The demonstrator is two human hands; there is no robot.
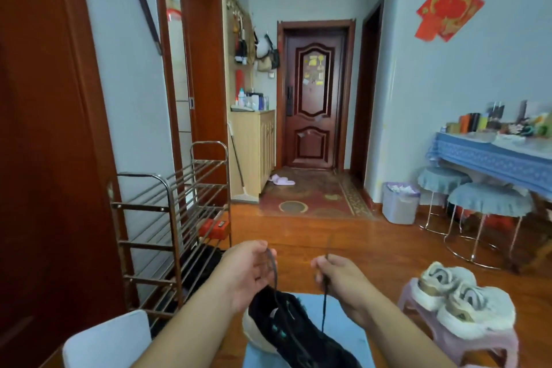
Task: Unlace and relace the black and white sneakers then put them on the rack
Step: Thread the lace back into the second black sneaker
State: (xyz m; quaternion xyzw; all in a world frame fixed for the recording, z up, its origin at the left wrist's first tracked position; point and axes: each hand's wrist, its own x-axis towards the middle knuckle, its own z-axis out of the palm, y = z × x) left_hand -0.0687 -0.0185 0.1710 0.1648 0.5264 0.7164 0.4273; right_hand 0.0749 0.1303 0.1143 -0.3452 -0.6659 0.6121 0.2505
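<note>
Two hands hover just above the black sneaker, which lies on a pale blue mat on the wooden floor. Her left hand curls its fingers around one end of the black lace; her right hand pinches the other end, both strands running down to the sneaker. Right of the sneaker, a white pair sits on a pink stool. Left of it stands the metal shoe rack, against the wall.
</note>
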